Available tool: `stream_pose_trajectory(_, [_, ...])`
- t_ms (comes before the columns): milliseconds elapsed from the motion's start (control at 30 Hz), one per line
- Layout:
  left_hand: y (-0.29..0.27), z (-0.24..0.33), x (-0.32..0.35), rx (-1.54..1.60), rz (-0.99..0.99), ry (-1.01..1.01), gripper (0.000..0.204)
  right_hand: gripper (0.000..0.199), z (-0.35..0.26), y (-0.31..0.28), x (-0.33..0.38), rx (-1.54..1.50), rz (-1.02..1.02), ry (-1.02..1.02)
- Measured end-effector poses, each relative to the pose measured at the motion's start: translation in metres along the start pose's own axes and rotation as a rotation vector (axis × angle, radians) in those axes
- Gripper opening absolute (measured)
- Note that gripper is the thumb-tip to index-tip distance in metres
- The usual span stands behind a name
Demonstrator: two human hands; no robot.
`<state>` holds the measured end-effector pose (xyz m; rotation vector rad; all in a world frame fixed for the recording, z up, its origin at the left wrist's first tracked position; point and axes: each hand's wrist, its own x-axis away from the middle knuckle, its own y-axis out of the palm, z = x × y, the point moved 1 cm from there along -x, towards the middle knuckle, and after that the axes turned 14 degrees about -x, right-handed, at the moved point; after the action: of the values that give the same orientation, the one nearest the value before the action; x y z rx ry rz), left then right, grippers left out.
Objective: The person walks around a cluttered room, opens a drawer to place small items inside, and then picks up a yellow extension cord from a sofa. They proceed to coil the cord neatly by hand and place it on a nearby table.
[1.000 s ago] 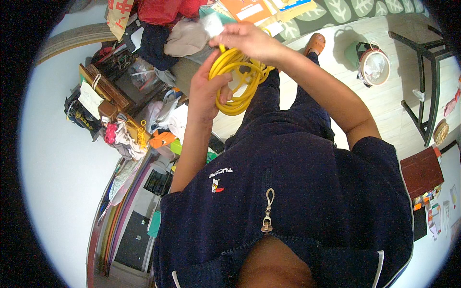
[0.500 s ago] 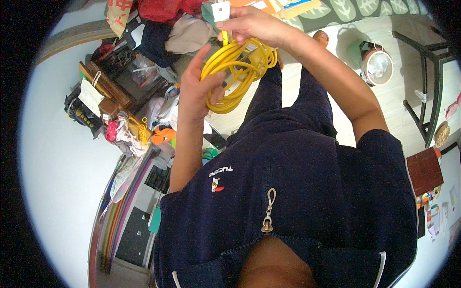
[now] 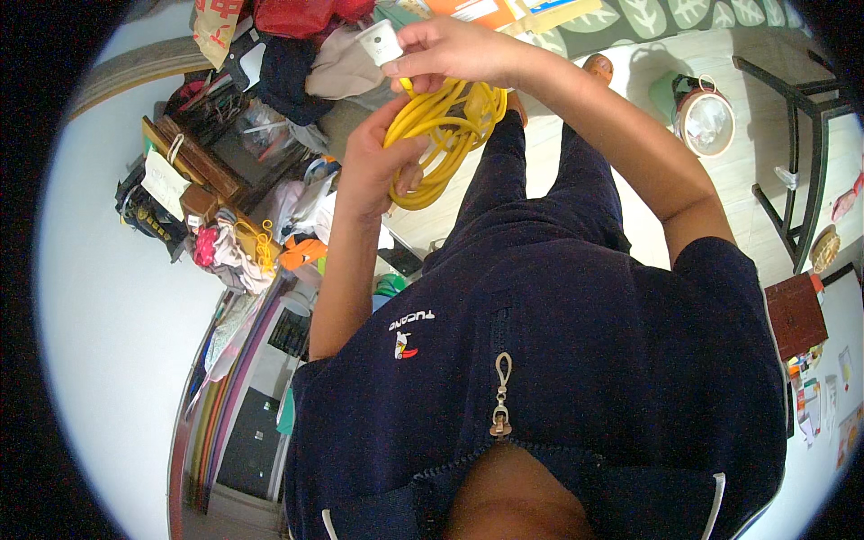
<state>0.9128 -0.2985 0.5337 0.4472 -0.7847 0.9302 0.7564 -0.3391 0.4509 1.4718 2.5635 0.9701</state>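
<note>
A coil of yellow cable (image 3: 441,135) hangs in front of my body, above my dark trousers. My left hand (image 3: 378,166) grips the coil's left side, fingers wrapped through the loops. My right hand (image 3: 445,49) is raised above the coil and holds the cable's end, where a white plug (image 3: 378,40) sticks out past my fingers. I wear a dark zip top with a small metal zip pull (image 3: 499,396).
To my left a heap of clothes, bags, a wooden box (image 3: 193,162) and toys lies against the white wall. A round fan (image 3: 706,117) stands on the pale floor ahead right, beside a black metal frame (image 3: 805,162). A dark red box (image 3: 796,310) sits at right.
Both hands have risen with the yellow coil. The right hand has lifted the white plug end higher above the loops, and the left hand has shifted its grip on the coil.
</note>
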Motion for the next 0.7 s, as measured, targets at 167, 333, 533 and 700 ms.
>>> stream_pose_trajectory(167, [0.003,-0.002,-0.004,-0.007,0.031,-0.005,0.054,0.033,0.003,0.001,0.007,-0.052,0.073,-0.053])
stream_pose_trajectory(333, [-0.006,-0.008,-0.005,0.102,0.045,-0.042,0.049,0.030,0.011,-0.002,0.021,-0.073,0.357,-0.085])
stream_pose_trajectory(533, [-0.001,-0.012,-0.004,0.193,0.067,-0.048,0.051,0.023,0.039,0.012,0.057,0.349,0.553,-0.270])
stream_pose_trajectory(700, [0.017,-0.008,-0.004,0.019,0.078,-0.062,0.054,0.030,0.029,0.005,0.032,0.658,0.429,-0.533])
